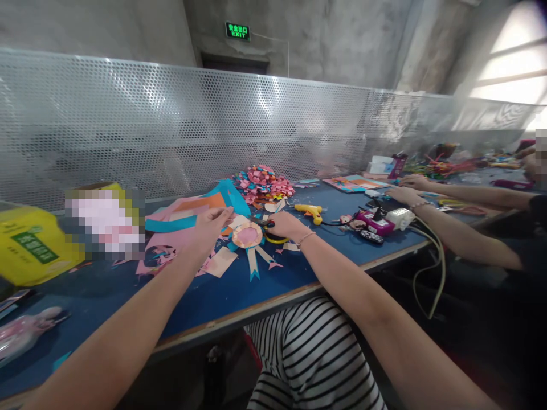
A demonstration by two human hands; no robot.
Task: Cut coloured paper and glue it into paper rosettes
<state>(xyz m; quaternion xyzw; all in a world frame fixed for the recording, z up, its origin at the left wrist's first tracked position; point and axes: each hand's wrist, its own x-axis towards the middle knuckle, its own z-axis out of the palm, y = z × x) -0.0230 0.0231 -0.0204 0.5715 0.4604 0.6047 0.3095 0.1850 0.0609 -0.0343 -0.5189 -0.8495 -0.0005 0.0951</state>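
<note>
My left hand [212, 223] is closed in a pinch, with a blue paper strip [171, 224] running out from behind it to the left; the fingers partly hide what lies between them. Scissors [262, 222] are gripped in my right hand [285, 226], their dark blades pointing left toward the pinching fingertips. Just below the blades lies a paper rosette [247, 234], with a pink centre, a cream ring and cream-and-blue tails hanging toward me. A cream paper piece [222, 262] and pink paper with cut-out holes [160, 257] lie left of the rosette.
Behind my hands are blue and orange sheets [228, 199] and a heap of paper rosettes [262, 185]. A yellow glue gun [310, 212] and a purple power strip [376, 223] sit to the right. Another person's hands [405, 196] work beyond. Yellow bags [36, 245] stand left; a perforated metal screen [171, 131] borders the table.
</note>
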